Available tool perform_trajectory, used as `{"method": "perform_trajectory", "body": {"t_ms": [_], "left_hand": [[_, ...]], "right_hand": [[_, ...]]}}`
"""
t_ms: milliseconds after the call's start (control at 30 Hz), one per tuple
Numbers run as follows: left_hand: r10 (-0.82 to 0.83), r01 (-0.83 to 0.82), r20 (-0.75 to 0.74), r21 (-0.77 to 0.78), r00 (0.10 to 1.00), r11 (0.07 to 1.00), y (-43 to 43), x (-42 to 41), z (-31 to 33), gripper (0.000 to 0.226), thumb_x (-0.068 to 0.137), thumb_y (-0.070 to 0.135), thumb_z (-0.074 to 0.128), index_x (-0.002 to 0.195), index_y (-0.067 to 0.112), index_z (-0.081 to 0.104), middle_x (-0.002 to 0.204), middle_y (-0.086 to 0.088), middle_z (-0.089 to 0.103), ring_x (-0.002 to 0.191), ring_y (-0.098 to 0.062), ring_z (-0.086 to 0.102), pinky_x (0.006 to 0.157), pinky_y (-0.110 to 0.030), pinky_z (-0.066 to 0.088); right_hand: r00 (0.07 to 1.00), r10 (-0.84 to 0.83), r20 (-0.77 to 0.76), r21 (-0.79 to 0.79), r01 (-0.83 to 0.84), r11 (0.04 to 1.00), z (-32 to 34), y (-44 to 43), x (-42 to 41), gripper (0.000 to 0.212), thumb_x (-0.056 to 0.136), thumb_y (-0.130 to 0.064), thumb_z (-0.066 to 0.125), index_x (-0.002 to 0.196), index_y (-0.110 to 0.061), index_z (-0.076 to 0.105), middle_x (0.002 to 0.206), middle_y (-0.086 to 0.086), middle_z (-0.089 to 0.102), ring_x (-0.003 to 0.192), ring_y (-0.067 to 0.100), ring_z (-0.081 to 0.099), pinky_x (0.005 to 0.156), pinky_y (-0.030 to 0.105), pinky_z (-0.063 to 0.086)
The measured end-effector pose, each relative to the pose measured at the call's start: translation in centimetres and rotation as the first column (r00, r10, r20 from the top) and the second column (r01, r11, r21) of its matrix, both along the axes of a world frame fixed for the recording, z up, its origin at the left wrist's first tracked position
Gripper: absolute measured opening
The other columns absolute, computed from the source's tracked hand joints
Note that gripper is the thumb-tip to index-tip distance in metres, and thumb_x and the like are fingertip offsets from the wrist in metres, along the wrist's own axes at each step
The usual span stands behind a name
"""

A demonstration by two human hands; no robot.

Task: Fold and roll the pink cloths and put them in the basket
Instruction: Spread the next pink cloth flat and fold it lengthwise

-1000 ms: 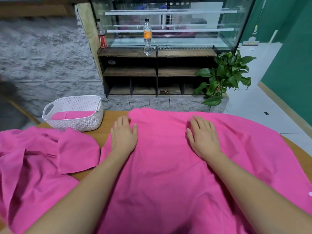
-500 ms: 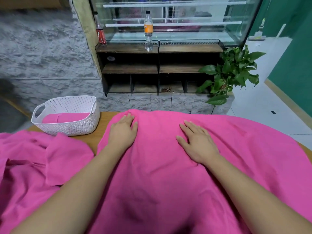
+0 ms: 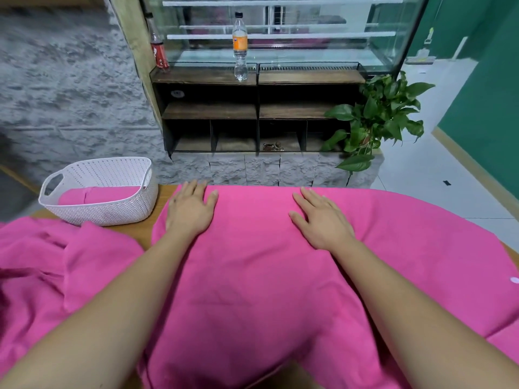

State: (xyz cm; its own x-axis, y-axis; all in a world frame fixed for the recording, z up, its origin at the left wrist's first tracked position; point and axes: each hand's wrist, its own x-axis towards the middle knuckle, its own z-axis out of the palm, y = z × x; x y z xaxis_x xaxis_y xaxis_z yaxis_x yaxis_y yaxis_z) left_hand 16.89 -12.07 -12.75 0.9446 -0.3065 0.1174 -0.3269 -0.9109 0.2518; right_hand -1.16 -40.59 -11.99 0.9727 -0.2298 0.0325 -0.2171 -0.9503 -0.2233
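Nearest us, the pink cloth [image 3: 252, 290] lies spread flat on the table [image 3: 165, 195], its long side running left to right. We press both palms on its far part, our left hand [image 3: 191, 213] by the far-left corner and our right hand [image 3: 323, 221] nearer the middle, fingers straight, pointing away, grasping nothing. A crumpled pile of cloths [image 3: 56, 270] sits at our left. Beyond it the white basket [image 3: 112, 213] holds a rolled cloth [image 3: 109, 193] lying crosswise. Farther off stand a shelf [image 3: 210, 77] and a plant [image 3: 376, 119].
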Motion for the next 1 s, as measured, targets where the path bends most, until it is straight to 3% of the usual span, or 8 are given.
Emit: {"method": "perform_trajectory", "body": {"t_ms": [167, 300, 467, 567, 633, 800, 900, 1000], "left_hand": [[0.009, -0.008, -0.014, 0.052, 1.0, 0.999, 1.8, -3.8, -0.2, 0.078, 0.102, 0.072, 0.023, 0.163, 0.025, 0.034, 0.174, -0.004, 0.022, 0.162, -0.021, 0.014, 0.13, -0.047, 0.014], [0.028, -0.027, -0.011, 0.066, 1.0, 0.997, 3.0, -7.6, -0.2, 0.079, 0.101, 0.076, 0.023, 0.164, 0.03, 0.031, 0.175, -0.005, 0.018, 0.162, -0.021, 0.009, 0.13, -0.046, 0.007], [0.026, -0.026, 0.008, 0.064, 1.0, 0.998, 4.5, -12.1, -0.1, 0.079, 0.1, 0.077, 0.021, 0.165, 0.031, 0.03, 0.175, -0.007, 0.016, 0.163, -0.022, 0.008, 0.13, -0.045, 0.005], [0.019, -0.02, 0.019, 0.066, 1.0, 0.998, 5.5, -14.3, -0.1, 0.077, 0.102, 0.074, 0.02, 0.165, 0.031, 0.028, 0.175, -0.007, 0.015, 0.163, -0.022, 0.009, 0.13, -0.044, 0.005], [-0.001, -0.001, 0.021, 0.066, 1.0, 0.998, 6.3, -15.1, -0.3, 0.075, 0.103, 0.072, 0.021, 0.165, 0.031, 0.029, 0.175, -0.006, 0.016, 0.162, -0.022, 0.01, 0.131, -0.043, 0.007], [-0.035, 0.036, 0.029, -0.026, 0.999, 0.999, 8.5, -15.0, -0.2, 0.071, 0.103, 0.069, 0.028, 0.159, 0.029, 0.045, 0.171, -0.007, 0.03, 0.159, -0.025, 0.023, 0.13, -0.044, 0.017], [-0.039, 0.039, 0.001, -0.059, 0.999, 0.997, 9.0, -14.8, 0.2, 0.079, 0.096, 0.072, 0.026, 0.155, 0.025, 0.051, 0.168, -0.009, 0.037, 0.157, -0.028, 0.029, 0.129, -0.046, 0.022], [-0.069, 0.07, 0.016, -0.088, 0.998, 0.994, 8.6, -16.1, 0.8, 0.076, 0.096, 0.067, 0.034, 0.148, 0.017, 0.059, 0.163, -0.014, 0.044, 0.153, -0.032, 0.037, 0.124, -0.048, 0.031]], "right_hand": [[1.0, 0.021, 0.001, -0.01, -0.021, 1.0, -0.3, 1.5, -3.5, 0.07, 0.107, -0.064, 0.025, 0.168, -0.029, 0.023, 0.176, -0.004, 0.013, 0.162, 0.014, 0.007, 0.132, 0.036, 0.004], [0.998, 0.035, 0.059, -0.012, -0.035, 0.999, -0.8, 2.8, -7.1, 0.077, 0.1, -0.069, 0.018, 0.164, -0.03, 0.035, 0.173, -0.003, 0.025, 0.161, 0.015, 0.018, 0.132, 0.037, 0.013], [0.947, -0.06, 0.314, -0.017, 0.068, 0.998, -1.0, 4.3, -11.5, 0.047, 0.107, -0.046, 0.043, 0.135, -0.019, 0.068, 0.146, 0.003, 0.063, 0.137, 0.025, 0.055, 0.115, 0.041, 0.039], [0.841, -0.114, 0.529, 0.01, 0.128, 0.992, -0.2, 4.7, -14.2, 0.036, 0.106, -0.037, 0.046, 0.117, -0.015, 0.073, 0.125, 0.003, 0.072, 0.115, 0.028, 0.063, 0.1, 0.044, 0.045], [0.81, -0.135, 0.57, 0.011, 0.157, 0.988, 0.0, 4.6, -16.0, 0.032, 0.107, -0.034, 0.047, 0.114, -0.015, 0.072, 0.121, 0.002, 0.073, 0.109, 0.029, 0.064, 0.096, 0.046, 0.046], [0.893, -0.172, 0.415, -0.001, 0.19, 0.982, -0.5, 4.5, -19.8, 0.043, 0.105, -0.047, 0.044, 0.12, -0.018, 0.073, 0.12, 0.0, 0.074, 0.112, 0.027, 0.066, 0.097, 0.044, 0.049], [0.96, -0.158, 0.23, -0.051, 0.174, 0.983, -1.2, 4.7, -21.6, 0.054, 0.105, -0.058, 0.043, 0.139, -0.024, 0.066, 0.145, -0.004, 0.064, 0.135, 0.02, 0.057, 0.112, 0.044, 0.047], [0.982, -0.128, 0.142, -0.052, 0.137, 0.989, -1.2, 5.2, -22.2, 0.06, 0.108, -0.058, 0.04, 0.157, -0.025, 0.049, 0.165, -0.005, 0.043, 0.154, 0.014, 0.037, 0.126, 0.041, 0.031]]}}
